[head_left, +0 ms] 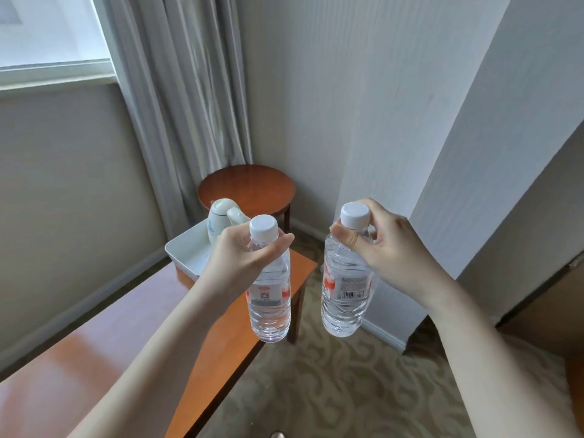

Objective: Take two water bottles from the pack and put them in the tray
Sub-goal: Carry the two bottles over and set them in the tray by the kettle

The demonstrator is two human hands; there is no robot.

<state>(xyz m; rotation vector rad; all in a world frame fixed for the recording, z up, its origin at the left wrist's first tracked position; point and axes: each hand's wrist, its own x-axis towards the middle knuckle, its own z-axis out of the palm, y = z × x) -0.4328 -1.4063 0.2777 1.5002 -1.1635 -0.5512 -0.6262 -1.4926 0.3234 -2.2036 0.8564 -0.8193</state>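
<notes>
My left hand (pixel 243 260) grips the neck of a clear water bottle (pixel 270 306) with a white cap, which hangs upright over the desk's right edge. In my right hand (pixel 384 248) a second clear water bottle (pixel 346 298), white-capped with a red and white label, hangs by its neck above the carpet. A white tray (pixel 186 248) sits at the far end of the desk, just beyond my left hand, with a white kettle (pixel 221 221) standing in it. The pack is out of view.
The wooden desk (pixel 126 343) runs from lower left toward the tray. A round wooden side table (pixel 246 188) stands in the corner behind it, under grey curtains (pixel 183 105). Patterned carpet (pixel 347 390) covers the floor; a white wall corner (pixel 442 153) juts out on the right.
</notes>
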